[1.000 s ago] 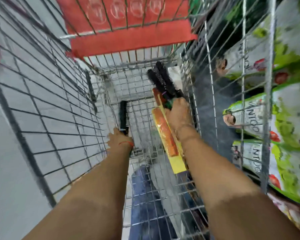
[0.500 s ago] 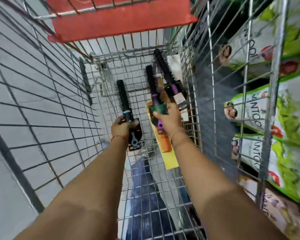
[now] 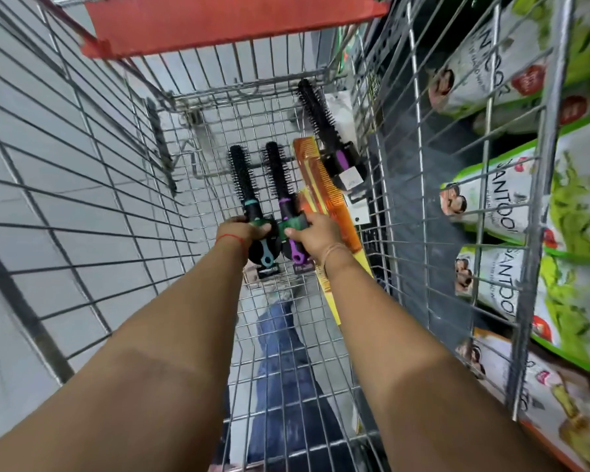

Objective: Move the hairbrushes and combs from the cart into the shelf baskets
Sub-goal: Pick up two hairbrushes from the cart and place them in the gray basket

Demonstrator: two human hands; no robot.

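Both my arms reach down into a wire shopping cart point(image 3: 123, 185). My left hand point(image 3: 239, 233) grips the handle of a black round hairbrush with a teal band point(image 3: 243, 178). My right hand point(image 3: 315, 235) holds a black round hairbrush with a purple handle point(image 3: 280, 177) next to it, bristles pointing away from me. An orange comb on a yellow card point(image 3: 324, 185) sits just right of that hand, partly under it. A third round brush with a purple band point(image 3: 321, 120) lies against the cart's right wall.
The cart's red plastic seat flap point(image 3: 232, 22) is at the far end. Shelf baskets point(image 3: 532, 233) with green and white packets stand right of the cart behind wire mesh. Grey floor tiles show at left. A leg in blue jeans point(image 3: 286, 352) is below the cart.
Both hands have come up and toward each other, each with a brush. The third brush is left lying against the right wall, and the comb has shifted with my right hand.
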